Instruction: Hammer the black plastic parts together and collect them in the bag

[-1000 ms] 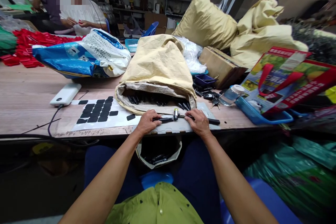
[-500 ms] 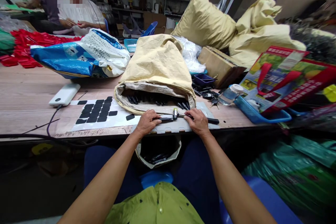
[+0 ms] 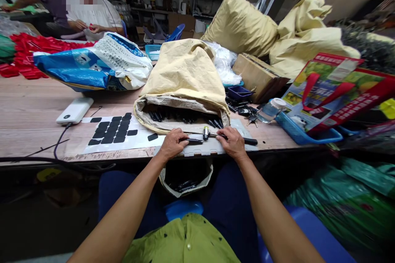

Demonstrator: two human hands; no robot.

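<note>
My left hand pinches a short black stick-shaped part that lies on a pale grey mat at the table's near edge. My right hand grips a small hammer by its handle; its metal head stands just right of the black part and the black grip pokes out to the right. Directly behind both hands lies an open yellow paper sack with several black parts in its mouth. A smaller open bag with black parts hangs below the table edge between my knees.
A white sheet with black adhesive pads and a white power bank lie to the left. A blue-white sack, cardboard box, keys, plastic bottle and red printed bag crowd the table. Two people sit at the far left.
Almost nothing has moved. Both hands stay on the mat; the hammer head has shifted very slightly relative to the black part.
</note>
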